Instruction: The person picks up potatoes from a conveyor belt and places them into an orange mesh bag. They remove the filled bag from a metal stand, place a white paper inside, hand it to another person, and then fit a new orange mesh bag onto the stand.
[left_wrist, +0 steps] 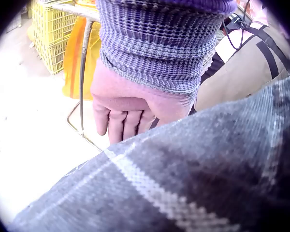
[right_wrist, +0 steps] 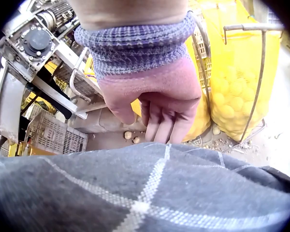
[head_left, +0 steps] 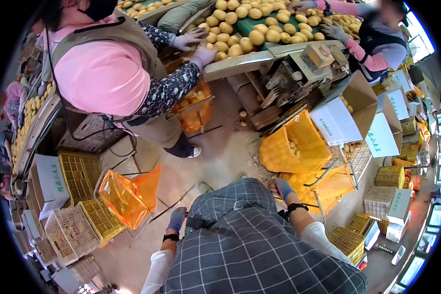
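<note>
My left hand (head_left: 177, 219), in a purple knitted glove, hangs beside the checked apron (head_left: 240, 230) with nothing in it. In the left wrist view the fingers of the left hand (left_wrist: 128, 108) hang loosely, tips partly hidden by the apron. My right hand (head_left: 283, 188) hangs on the apron's other side, near orange mesh bags of potatoes (head_left: 295, 149). The right wrist view shows the right hand (right_wrist: 152, 99) with loosely bent fingers and nothing in them, a filled yellow mesh bag (right_wrist: 237, 82) behind it.
Potatoes cover a conveyor (head_left: 237, 65) ahead, where a person in pink (head_left: 103, 78) handles them; another person (head_left: 384, 44) works across it. An orange bag on a metal stand (head_left: 127, 196) is at left, with stacked crates (head_left: 73, 230). Cartons (head_left: 345, 110) stand at right.
</note>
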Demonstrator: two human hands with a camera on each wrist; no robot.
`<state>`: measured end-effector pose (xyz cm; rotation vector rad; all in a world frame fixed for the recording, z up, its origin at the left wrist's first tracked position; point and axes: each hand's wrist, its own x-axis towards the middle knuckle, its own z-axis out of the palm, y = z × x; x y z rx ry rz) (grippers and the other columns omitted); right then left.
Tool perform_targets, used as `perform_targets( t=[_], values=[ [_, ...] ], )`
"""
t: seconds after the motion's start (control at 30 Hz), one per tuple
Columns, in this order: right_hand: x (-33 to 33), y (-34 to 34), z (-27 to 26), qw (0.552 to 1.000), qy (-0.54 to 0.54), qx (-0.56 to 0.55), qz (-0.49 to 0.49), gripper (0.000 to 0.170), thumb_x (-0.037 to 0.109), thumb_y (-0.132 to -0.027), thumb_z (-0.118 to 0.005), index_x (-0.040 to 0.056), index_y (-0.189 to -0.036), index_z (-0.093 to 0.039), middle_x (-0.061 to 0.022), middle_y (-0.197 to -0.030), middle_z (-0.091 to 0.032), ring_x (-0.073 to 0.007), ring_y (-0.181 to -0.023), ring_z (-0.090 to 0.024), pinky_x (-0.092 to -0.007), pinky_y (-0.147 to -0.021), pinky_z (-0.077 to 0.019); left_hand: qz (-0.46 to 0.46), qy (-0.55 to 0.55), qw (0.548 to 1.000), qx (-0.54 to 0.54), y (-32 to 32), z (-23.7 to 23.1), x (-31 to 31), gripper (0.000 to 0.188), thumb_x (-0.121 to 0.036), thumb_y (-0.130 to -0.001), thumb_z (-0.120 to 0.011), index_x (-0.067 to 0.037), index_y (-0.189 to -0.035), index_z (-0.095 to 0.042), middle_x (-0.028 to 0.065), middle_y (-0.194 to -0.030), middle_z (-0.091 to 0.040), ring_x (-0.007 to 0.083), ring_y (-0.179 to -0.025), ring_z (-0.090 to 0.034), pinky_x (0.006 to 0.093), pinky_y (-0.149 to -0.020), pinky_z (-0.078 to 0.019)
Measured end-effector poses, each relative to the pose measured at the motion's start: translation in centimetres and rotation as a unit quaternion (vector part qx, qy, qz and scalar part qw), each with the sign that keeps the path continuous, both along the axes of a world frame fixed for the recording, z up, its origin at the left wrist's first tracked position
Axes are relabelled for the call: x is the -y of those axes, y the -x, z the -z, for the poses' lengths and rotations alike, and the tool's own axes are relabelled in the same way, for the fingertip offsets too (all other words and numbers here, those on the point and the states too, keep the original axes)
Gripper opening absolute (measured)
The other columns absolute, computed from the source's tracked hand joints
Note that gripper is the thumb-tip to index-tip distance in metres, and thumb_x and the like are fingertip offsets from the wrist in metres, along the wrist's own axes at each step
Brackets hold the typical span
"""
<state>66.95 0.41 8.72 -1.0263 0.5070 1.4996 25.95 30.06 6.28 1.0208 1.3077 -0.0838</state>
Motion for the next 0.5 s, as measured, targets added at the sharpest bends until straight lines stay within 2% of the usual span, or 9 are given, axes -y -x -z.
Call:
perform_targets(
  t=[0.13,0.23,0.27,0.37,0.43,0.5],
  values=[
    [-0.5,0.1,-0.4,0.999,0.042,0.016,-0.004,0.024,0.014,-0.081,-0.038,0.0163,-0.059,-0.029,0.0041,-0.052,-0.023,-0.0106,-0.041,-0.026,-0.0262,-0.036,-0.0157,0.026,-0.010,0.999,-0.035,-0.8,-0.8,-0.2,0.024,-0.018,-0.078,-0.054,0.002,-0.092,-0.055,0.0125,-0.073,-0.060,0.0191,-0.064,-0.058,0.0295,-0.058,-0.0450],
    [-1.0,0.3,-2.6,0.995,0.082,0.048,-0.010,0.022,0.014,-0.082,-0.037,0.0163,-0.061,-0.030,0.0036,-0.053,-0.025,-0.0109,-0.040,-0.025,-0.0262,-0.036,-0.0162,0.009,0.006,1.000,0.007,-1.4,-0.1,-0.2,0.023,-0.017,-0.079,-0.053,0.003,-0.091,-0.054,0.0130,-0.071,-0.059,0.0196,-0.063,-0.058,0.0290,-0.059,-0.0463],
    [-1.2,0.4,-3.1,0.988,0.130,0.082,-0.008,0.022,0.014,-0.083,-0.036,0.0161,-0.063,-0.029,0.0034,-0.054,-0.024,-0.0109,-0.041,-0.025,-0.0262,-0.035,-0.0150,-0.019,0.031,0.999,0.015,-1.6,0.3,-0.1,0.022,-0.016,-0.079,-0.053,0.003,-0.090,-0.054,0.0134,-0.071,-0.058,0.0200,-0.062,-0.057,0.0290,-0.059,-0.0472],
    [1.3,-1.2,-1.3,0.998,0.045,0.035,-0.012,0.015,0.015,-0.083,-0.039,0.0145,-0.068,-0.041,0.0020,-0.057,-0.037,-0.0110,-0.044,-0.034,-0.0245,-0.038,-0.0237,-0.015,0.053,0.998,0.029,-3.0,1.4,-0.4,0.022,-0.016,-0.079,-0.053,0.003,-0.091,-0.054,0.0127,-0.071,-0.058,0.0198,-0.064,-0.057,0.0293,-0.060,-0.0471],
    [1.6,-1.6,-1.9,0.973,0.121,0.181,-0.075,0.009,0.017,-0.083,-0.044,0.0105,-0.080,-0.049,-0.0010,-0.066,-0.047,-0.0115,-0.052,-0.043,-0.0247,-0.045,-0.0333,0.011,0.028,1.000,0.006,-5.9,-1.2,-0.2,0.022,-0.018,-0.080,-0.053,0.003,-0.089,-0.054,0.0115,-0.071,-0.058,0.0182,-0.065,-0.057,0.0282,-0.061,-0.0463],
    [1.5,-2.6,-2.9,0.929,0.158,0.301,-0.147,0.017,0.019,-0.083,-0.047,0.0065,-0.092,-0.054,-0.0039,-0.075,-0.055,-0.0120,-0.059,-0.050,-0.0252,-0.053,-0.0403,0.026,-0.008,0.999,0.024,-8.8,-1.9,0.3,0.022,-0.019,-0.081,-0.053,0.002,-0.088,-0.056,0.0097,-0.072,-0.058,0.0163,-0.066,-0.055,0.0267,-0.062,-0.0452]
  ],
)
